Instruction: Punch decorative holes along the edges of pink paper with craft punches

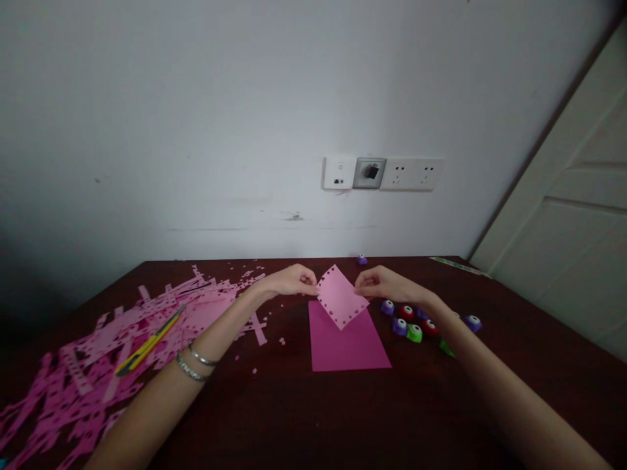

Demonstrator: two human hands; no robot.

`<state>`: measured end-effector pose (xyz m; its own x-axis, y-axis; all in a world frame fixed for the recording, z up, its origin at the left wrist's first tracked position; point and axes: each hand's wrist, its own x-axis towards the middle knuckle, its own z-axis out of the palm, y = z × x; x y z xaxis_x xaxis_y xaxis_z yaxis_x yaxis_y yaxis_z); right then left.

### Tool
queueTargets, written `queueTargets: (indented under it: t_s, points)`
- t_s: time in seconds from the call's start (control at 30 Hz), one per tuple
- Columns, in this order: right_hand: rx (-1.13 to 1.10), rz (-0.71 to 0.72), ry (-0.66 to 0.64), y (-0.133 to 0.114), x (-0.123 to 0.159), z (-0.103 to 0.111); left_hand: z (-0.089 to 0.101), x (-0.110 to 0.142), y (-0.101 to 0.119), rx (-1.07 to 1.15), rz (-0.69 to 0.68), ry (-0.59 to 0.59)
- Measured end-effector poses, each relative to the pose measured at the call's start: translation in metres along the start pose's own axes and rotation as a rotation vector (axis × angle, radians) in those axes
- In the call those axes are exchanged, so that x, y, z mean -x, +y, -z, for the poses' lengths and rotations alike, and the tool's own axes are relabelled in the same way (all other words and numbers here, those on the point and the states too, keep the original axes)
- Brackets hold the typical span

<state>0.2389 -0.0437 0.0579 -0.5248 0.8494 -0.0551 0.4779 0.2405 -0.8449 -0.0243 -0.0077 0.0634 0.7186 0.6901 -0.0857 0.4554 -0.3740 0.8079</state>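
Between both hands a light pink paper square (339, 299) is held up, turned so that it looks like a diamond. Small heart-shaped holes run along several of its edges. My left hand (294, 281) pinches its left corner, and my right hand (379, 283) grips the right corner. Beneath it lies a darker magenta sheet of paper (345, 349) flat on the table, its far part covered by the pink square. Right of the sheet, close to my right forearm, sit several small craft punches (405, 313) in purple, red and green.
Cut pink paper strips (98, 352) pile up on the left, with a yellow utility knife (151, 341) on top. Tiny paper bits dot the dark table (274, 418). One purple punch (361, 259) and a ruler-like strip (459, 266) lie near the wall edge, below sockets (411, 174).
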Motion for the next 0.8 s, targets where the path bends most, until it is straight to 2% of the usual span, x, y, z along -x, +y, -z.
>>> queueTargets:
  t_s: [0.1,0.17,0.33,0.57,0.7,0.8]
  points:
    - [0.006,-0.016,0.029,-0.005,0.002,-0.001,0.001,0.003,-0.001,-0.054,0.003,-0.126]
    - [-0.007,-0.043,0.007,-0.007,0.004,0.0,0.001,0.004,-0.002,-0.095,0.005,-0.165]
    - [0.014,-0.06,-0.137,0.003,0.001,0.0,-0.01,-0.007,-0.011,-0.08,0.013,-0.066]
    - [0.085,-0.065,-0.225,0.019,-0.007,-0.009,-0.032,-0.018,-0.022,-0.069,0.123,-0.083]
    - [0.16,-0.086,-0.214,0.024,-0.012,-0.017,-0.035,-0.019,-0.031,-0.048,0.191,-0.11]
    - [0.25,-0.101,-0.171,0.026,-0.015,-0.022,-0.038,-0.022,-0.037,-0.069,0.193,-0.076]
